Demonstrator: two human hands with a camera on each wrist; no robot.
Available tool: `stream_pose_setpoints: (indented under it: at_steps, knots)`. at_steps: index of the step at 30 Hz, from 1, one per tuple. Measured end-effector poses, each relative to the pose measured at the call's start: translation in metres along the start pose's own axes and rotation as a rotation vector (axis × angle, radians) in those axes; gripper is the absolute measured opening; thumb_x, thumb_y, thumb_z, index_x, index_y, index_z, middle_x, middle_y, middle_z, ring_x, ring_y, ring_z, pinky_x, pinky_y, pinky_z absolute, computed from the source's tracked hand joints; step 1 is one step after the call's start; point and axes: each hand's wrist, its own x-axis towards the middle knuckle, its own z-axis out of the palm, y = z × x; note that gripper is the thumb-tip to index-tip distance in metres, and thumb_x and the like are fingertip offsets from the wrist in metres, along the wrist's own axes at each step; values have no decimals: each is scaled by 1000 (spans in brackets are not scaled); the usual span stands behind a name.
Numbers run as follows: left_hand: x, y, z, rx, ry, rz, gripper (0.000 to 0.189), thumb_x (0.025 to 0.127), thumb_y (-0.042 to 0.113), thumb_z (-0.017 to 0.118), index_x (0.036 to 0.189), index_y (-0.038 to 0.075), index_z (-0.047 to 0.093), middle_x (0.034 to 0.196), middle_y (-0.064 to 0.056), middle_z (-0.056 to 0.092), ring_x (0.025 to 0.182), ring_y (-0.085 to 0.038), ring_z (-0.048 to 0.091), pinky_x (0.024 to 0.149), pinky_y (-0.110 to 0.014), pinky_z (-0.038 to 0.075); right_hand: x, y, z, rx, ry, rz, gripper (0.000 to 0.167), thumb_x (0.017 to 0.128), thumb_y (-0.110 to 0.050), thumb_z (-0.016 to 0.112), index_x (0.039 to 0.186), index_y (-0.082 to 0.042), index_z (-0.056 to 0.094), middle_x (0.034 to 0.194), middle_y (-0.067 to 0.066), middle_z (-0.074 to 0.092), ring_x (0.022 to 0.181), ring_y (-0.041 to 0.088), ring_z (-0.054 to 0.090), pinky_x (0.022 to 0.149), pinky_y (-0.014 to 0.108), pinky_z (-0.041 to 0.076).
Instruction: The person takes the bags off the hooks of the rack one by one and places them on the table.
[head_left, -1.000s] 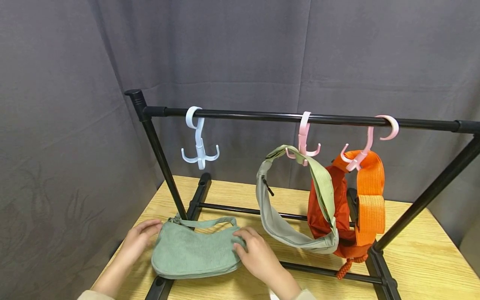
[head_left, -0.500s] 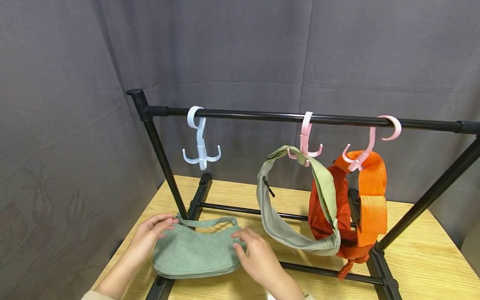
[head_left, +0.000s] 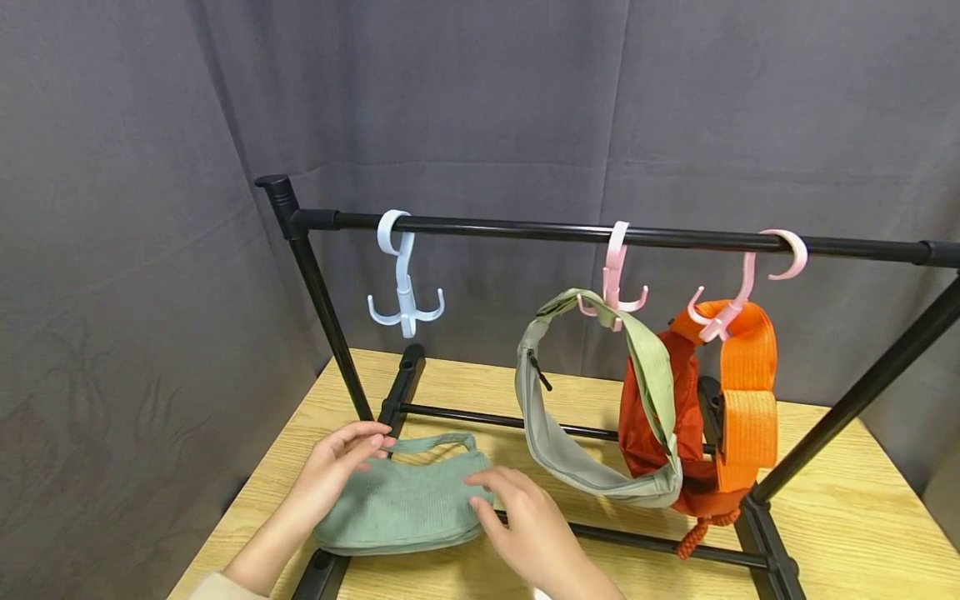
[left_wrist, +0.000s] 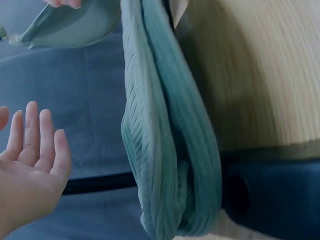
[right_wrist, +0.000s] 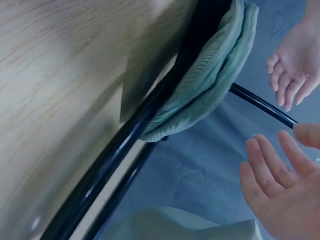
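Observation:
A green corduroy shoulder bag (head_left: 408, 504) lies across the left foot of the black rack, its short strap (head_left: 442, 442) arched along the top. Over the bag's upper left corner is my left hand (head_left: 330, 471), fingertips near the strap's left end. The left wrist view shows that palm with fingers extended, apart from the bag (left_wrist: 150, 140). My right hand (head_left: 528, 525) hovers at the bag's right end, fingers loosely bent. Seen from the right wrist, the right hand (right_wrist: 280, 187) is free of the bag (right_wrist: 210, 75) and holds nothing.
A pale blue hook hanger (head_left: 406, 292) hangs at the left of the top bar (head_left: 517, 230). One pink hanger (head_left: 612, 271) carries a grey-green belt bag (head_left: 551, 450); another pink hanger (head_left: 742, 292) carries an orange bag (head_left: 750, 425). The rack stands on a wooden table (head_left: 840, 492).
My left hand has moved right and slightly up from the bag's left side to over its upper left corner. The right hand has shifted slightly right; the bag stays in place.

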Motion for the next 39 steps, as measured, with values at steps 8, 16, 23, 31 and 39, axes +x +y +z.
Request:
stream_pose_setpoints:
  at_steps: [8, 16, 23, 31, 39]
  knots:
    - [-3, 3, 18, 2, -77, 6, 30, 100, 21, 60, 119, -1, 64, 113, -16, 69, 97, -16, 65, 86, -36, 49, -13, -1, -7, -35, 103, -119, 19, 95, -17, 67, 114, -18, 70, 111, -11, 67, 107, 12, 63, 87, 38, 54]
    - [-1, 10, 29, 11, -154, 47, 31, 101, 21, 58, 120, -3, 63, 114, -18, 68, 102, -26, 64, 86, -35, 49, -26, 3, -12, -76, 217, -187, 23, 89, -10, 74, 109, -20, 70, 107, -12, 67, 97, 7, 64, 80, 32, 55]
    - [3, 18, 36, -19, -222, 98, 32, 101, 21, 58, 121, -3, 63, 115, -16, 68, 100, -14, 66, 89, -31, 52, -34, 3, -21, -55, 295, -153, 26, 87, -9, 75, 107, -25, 71, 107, -15, 67, 98, 6, 64, 80, 32, 56]
    - [8, 30, 45, 45, -314, 174, 29, 100, 21, 60, 122, 4, 65, 120, -12, 67, 110, -18, 64, 95, -32, 48, -44, 5, -31, -79, 427, -140, 33, 81, -3, 79, 105, -26, 72, 105, -14, 69, 96, 8, 66, 79, 28, 55]
    - [14, 45, 59, 73, -316, 261, 24, 99, 21, 62, 121, 10, 67, 119, -5, 68, 109, -17, 63, 89, -31, 51, -50, 12, -38, 24, 515, -221, 41, 79, 9, 75, 110, -19, 71, 109, -5, 69, 99, 15, 66, 91, 15, 46]
